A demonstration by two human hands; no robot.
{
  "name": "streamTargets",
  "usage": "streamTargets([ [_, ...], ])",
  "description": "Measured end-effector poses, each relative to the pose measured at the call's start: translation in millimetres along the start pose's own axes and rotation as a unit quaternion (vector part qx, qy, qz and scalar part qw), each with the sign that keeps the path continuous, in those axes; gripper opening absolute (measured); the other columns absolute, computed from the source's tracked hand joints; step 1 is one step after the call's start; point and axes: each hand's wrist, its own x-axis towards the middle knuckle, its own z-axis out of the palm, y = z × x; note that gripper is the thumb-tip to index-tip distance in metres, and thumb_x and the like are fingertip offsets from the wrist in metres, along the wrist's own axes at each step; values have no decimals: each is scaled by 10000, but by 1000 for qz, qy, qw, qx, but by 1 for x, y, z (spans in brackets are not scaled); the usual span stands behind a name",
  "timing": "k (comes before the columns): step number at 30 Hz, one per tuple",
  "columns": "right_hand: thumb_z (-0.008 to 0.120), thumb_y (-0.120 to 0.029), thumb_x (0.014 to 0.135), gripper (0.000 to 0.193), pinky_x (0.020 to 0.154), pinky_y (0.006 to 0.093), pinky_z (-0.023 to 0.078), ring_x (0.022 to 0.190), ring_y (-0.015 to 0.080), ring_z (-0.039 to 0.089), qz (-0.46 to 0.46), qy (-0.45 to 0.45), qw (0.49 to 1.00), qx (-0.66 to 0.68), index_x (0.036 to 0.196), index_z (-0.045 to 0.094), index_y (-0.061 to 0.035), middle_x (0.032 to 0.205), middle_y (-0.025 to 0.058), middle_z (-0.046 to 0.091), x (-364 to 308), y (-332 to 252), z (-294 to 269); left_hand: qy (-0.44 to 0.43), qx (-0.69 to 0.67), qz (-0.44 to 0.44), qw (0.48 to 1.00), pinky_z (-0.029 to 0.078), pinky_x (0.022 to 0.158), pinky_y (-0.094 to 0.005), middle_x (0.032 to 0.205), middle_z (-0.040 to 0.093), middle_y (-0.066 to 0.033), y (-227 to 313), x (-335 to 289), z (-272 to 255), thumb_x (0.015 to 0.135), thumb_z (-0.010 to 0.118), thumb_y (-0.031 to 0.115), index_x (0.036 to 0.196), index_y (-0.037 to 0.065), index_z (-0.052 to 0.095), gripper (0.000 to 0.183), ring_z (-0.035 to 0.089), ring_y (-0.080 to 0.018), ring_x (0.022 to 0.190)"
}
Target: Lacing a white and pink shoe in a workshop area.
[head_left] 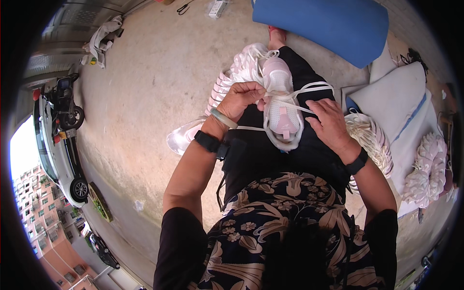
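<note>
A pink and white sneaker [282, 123] lies across my lap, its toe pointing away from me and its pink tongue nearest me. My left hand [241, 99] is closed at the shoe's left side, pinching the white shoelace [289, 103] between thumb and fingers. On the right, my right hand [330, 123] holds a stretch of the same lace between thumb and forefinger. Another strand loops out over my right thigh. Behind my left hand, a row of similar pink and white shoes [223, 89] stands packed together on the floor.
Several white-laced shoes [369, 137] sit in a bundle by my right wrist, and another bundle [426, 169] lies farther right on a pale sheet [396, 92]. A blue rolled mat [321, 26] is ahead. Black scissors [183, 8] lie on the concrete floor; a motorcycle [67, 113] and a white car [58, 150] stand left.
</note>
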Motion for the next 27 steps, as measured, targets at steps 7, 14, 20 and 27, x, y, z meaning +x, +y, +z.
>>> streamTargets([
  [7, 634, -109, 704, 257, 745, 354, 372, 764, 251, 529, -2, -15, 1000, 20, 945, 569, -50, 777, 67, 559, 6, 0, 1, 2, 483, 22, 875, 402, 462, -236, 597, 580, -14, 4, 8, 23, 771, 656, 146, 907, 38, 633, 175, 505, -67, 505],
  [14, 602, -101, 746, 81, 621, 354, 399, 662, 260, 535, 25, -13, 996, 88, 816, 585, -63, 717, 72, 537, 10, -2, 1, 5, 340, -8, 940, 481, 608, -271, 759, 639, -23, -5, 10, 24, 774, 640, 52, 838, 45, 668, 70, 591, -128, 674],
  [20, 572, -98, 743, 51, 516, 374, 403, 584, 275, 518, 6, -14, 994, 105, 707, 548, -71, 651, 92, 493, 7, -9, -10, -4, 7, 21, 1000, 468, 777, -284, 1029, 598, -75, -4, 4, 9, 782, 615, 36, 856, 14, 658, 88, 568, -142, 870],
  [27, 566, -39, 703, 52, 533, 356, 412, 578, 237, 521, -71, 50, 996, -29, 678, 530, -68, 615, 66, 445, -20, -7, -46, 100, -60, -105, 988, 444, 767, -243, 963, 612, -56, -8, 4, 6, 731, 629, 71, 835, 15, 652, 120, 559, -122, 813],
])
